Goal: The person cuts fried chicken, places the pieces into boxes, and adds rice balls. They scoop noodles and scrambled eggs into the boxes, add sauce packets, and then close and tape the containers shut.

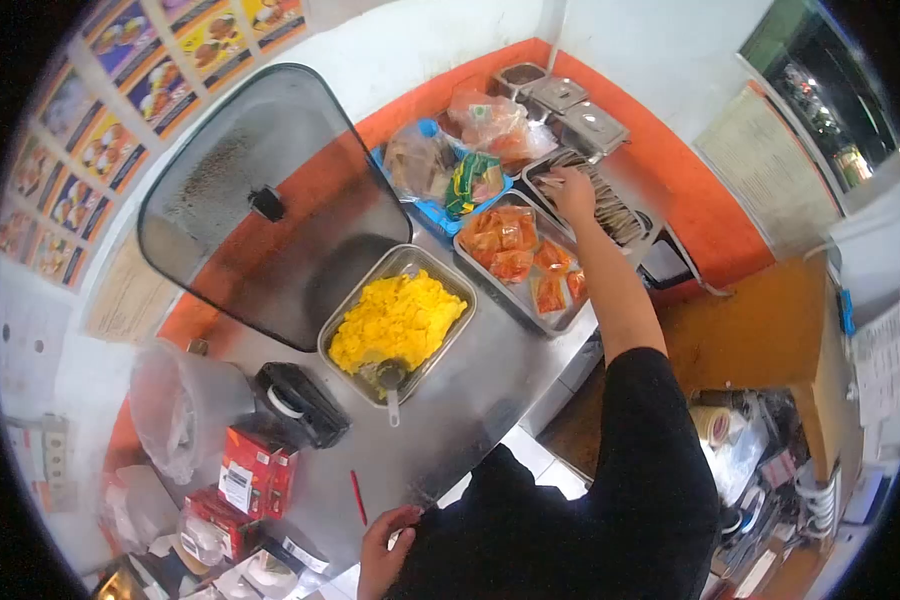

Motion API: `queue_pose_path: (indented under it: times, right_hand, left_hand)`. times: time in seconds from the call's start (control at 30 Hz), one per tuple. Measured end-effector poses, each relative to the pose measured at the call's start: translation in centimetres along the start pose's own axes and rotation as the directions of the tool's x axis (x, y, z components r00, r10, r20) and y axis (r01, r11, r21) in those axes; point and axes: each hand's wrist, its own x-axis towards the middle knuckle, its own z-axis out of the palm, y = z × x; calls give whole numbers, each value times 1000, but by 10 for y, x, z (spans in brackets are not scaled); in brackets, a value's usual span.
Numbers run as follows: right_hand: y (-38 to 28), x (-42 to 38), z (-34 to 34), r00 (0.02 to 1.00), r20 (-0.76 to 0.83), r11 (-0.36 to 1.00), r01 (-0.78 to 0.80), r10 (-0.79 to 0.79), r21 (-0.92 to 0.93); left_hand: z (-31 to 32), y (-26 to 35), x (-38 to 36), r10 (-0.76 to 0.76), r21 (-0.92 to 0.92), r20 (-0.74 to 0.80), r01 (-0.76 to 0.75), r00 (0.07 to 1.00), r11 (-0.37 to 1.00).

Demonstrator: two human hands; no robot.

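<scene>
My right hand reaches into a metal tray of thin greyish-brown strips or packets lying in rows. Its fingers are bent down and closed at the tray's left end; what they pinch is too small to make out. Beside it stands another metal tray holding clear packets of orange-red food. My left hand hangs by the near table edge, fingers loosely curled, thumb apart, nothing visible in it. Near it lies a thin red stick, possibly a pen.
A metal pan of yellow food with a metal scoop sits mid-table, before a large dark glass-like lid. A blue tray holds bagged goods. Left are a plastic tub, black device and red boxes.
</scene>
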Motion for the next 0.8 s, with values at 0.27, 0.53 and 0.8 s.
queue_pose_path:
  times: [0.27, 0.53, 0.8]
  right_hand:
    - [23, 54, 31, 927, 340, 958, -61, 158, -281]
    - [38, 95, -18, 939, 344, 996, -14, -19, 91]
    - [-150, 18, -171, 548, 429, 608, 195, -718, 769]
  left_hand:
    - [21, 37, 49, -5, -18, -198, 1, 980, 1000]
    - [44, 87, 110, 263, 227, -56, -244, 963, 943]
    - [70, 145, 145, 726, 503, -1, -627, 687, 594]
